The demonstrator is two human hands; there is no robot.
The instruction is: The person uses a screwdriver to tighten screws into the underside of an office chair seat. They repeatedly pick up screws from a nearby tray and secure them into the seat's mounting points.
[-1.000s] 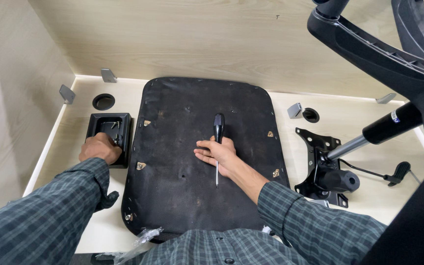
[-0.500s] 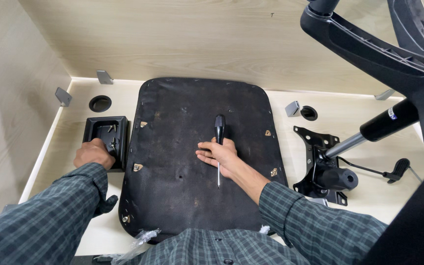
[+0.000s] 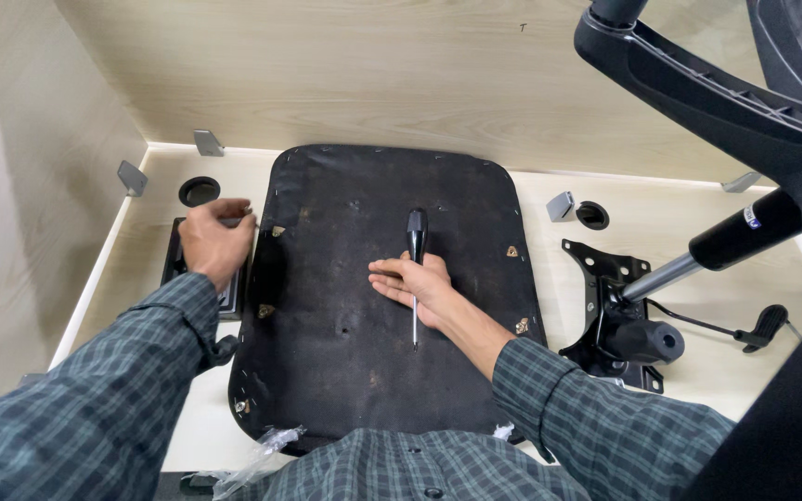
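Hands lie apart on the table (image 3: 670, 223): the left hand (image 3: 213, 243) curls loosely over a black bracket (image 3: 176, 255), gripping nothing clearly. The right hand (image 3: 417, 286) rests flat and open on the seat board (image 3: 327, 306), across a screwdriver (image 3: 415, 269).

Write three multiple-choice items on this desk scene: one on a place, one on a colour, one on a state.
1. Where does the screwdriver lie?
A. on the seat panel
B. on the bare desk
C. in the left hand

2. What colour is the screwdriver's handle?
A. red
B. black
C. yellow

3. How is the right hand?
A. clenched in a fist
B. lifted off the panel
C. flat, fingers extended

Answers: 1 A, the tool rests on the dark panel. 2 B, the grip is black. 3 C, the hand lies open beside the shaft, while the left hand is over the black plastic part.
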